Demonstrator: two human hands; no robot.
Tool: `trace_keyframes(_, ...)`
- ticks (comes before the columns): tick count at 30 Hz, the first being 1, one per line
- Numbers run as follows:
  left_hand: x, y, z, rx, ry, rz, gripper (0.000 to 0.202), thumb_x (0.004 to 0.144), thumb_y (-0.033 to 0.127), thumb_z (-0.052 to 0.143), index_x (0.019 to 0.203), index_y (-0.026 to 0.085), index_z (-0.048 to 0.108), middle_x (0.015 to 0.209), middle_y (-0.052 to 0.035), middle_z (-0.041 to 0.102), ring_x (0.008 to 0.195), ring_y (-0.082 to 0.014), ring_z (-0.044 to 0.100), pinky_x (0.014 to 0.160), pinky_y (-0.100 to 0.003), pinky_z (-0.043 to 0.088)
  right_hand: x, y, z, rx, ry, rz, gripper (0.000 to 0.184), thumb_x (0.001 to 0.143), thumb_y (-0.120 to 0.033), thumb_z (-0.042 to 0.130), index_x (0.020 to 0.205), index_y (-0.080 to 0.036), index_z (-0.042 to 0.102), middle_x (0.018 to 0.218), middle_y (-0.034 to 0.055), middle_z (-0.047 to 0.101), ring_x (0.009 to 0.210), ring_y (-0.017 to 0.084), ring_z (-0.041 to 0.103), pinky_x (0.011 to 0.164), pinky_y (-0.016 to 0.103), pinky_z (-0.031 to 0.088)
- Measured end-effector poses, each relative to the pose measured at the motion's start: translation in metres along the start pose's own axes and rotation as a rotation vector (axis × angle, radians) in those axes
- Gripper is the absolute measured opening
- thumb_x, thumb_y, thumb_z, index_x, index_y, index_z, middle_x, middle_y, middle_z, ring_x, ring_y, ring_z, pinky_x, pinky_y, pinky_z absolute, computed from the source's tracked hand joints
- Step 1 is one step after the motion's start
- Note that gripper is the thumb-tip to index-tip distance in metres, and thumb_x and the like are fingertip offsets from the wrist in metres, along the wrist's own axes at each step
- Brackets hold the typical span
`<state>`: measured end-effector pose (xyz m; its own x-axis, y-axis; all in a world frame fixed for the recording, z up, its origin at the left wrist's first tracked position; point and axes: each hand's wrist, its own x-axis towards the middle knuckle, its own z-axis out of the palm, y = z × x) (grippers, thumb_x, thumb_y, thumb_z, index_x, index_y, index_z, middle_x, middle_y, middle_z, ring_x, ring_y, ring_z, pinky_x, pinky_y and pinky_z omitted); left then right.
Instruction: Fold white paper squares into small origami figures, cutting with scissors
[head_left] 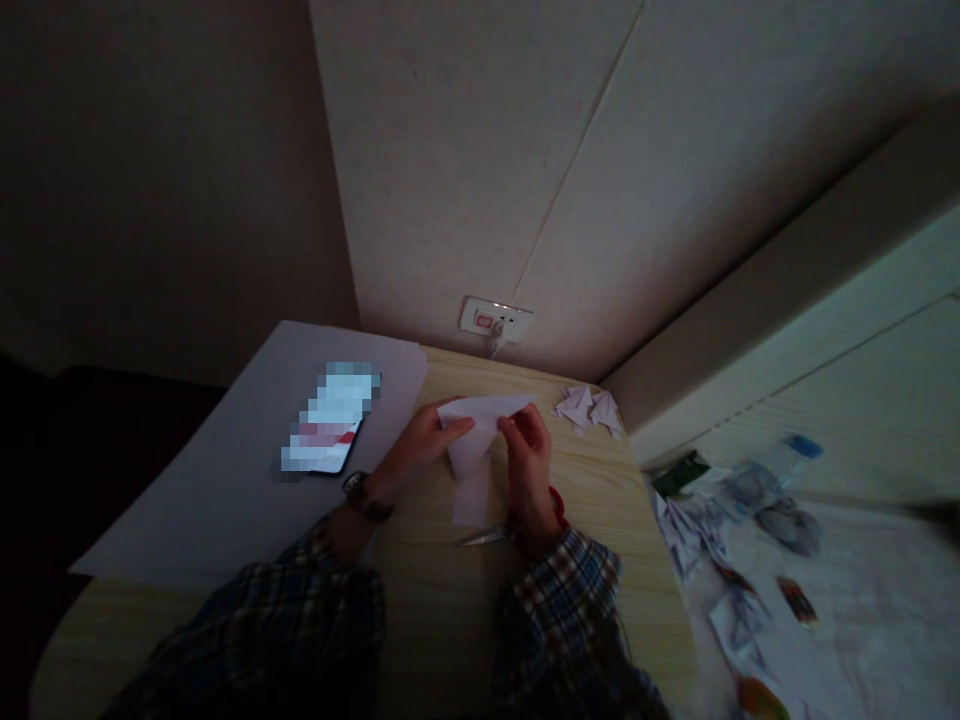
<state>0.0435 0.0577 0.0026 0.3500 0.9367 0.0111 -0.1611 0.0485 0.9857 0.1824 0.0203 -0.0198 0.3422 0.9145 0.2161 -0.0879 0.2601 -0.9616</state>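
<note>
A white, partly folded sheet of paper (478, 445) is held up over a wooden table (442, 610). My left hand (416, 445) pinches the sheet's upper left edge, and a watch sits on that wrist. My right hand (529, 470) grips the sheet's right side with curled fingers. Both sleeves are plaid. Scissors (487, 537) with red handles lie on the table under my right wrist, partly hidden by it.
A big white sheet (225, 480) covers the table's left part, with a lit phone (330, 430) on it. Folded paper pieces (589, 408) lie at the far right corner. A wall socket (495, 320) is behind. Right of the table, paper scraps and a plastic bottle (780, 465) lie scattered.
</note>
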Motion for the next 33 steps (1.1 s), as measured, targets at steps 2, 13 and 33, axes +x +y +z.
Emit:
trace_keyframes(2,0.002,0.001,-0.001,0.020,0.022,0.031,0.016,0.062,0.031,0.073,0.070,0.018,0.068,0.068,-0.0019,0.070,0.072,-0.0214,0.064,0.066,-0.031,0.050,0.000,-0.002,0.000,-0.032,-0.016,-0.027,0.012,0.076,-0.029,0.065,0.083,-0.021,0.061,0.082,0.0011,0.062,0.079,0.019,0.057,0.073,0.034,0.048)
trace_keyframes(13,-0.002,0.006,-0.010,0.005,0.322,0.219,0.008,0.058,0.015,0.059,0.061,0.020,0.064,0.083,-0.0007,0.061,0.092,-0.0203,0.057,0.085,-0.032,0.047,-0.006,-0.010,-0.004,-0.181,-0.022,-0.260,0.007,0.077,-0.023,0.065,0.079,-0.027,0.071,0.093,0.0008,0.053,0.090,0.019,0.051,0.081,0.033,0.040)
trace_keyframes(33,-0.003,0.009,-0.009,-0.013,0.297,0.170,0.020,0.067,0.022,0.069,0.086,0.018,0.070,0.095,-0.0036,0.071,0.084,-0.0178,0.064,0.075,-0.028,0.050,-0.007,-0.010,-0.001,-0.131,-0.033,-0.099,0.012,0.084,-0.026,0.058,0.093,-0.023,0.065,0.092,0.0015,0.063,0.082,0.018,0.057,0.071,0.030,0.043)
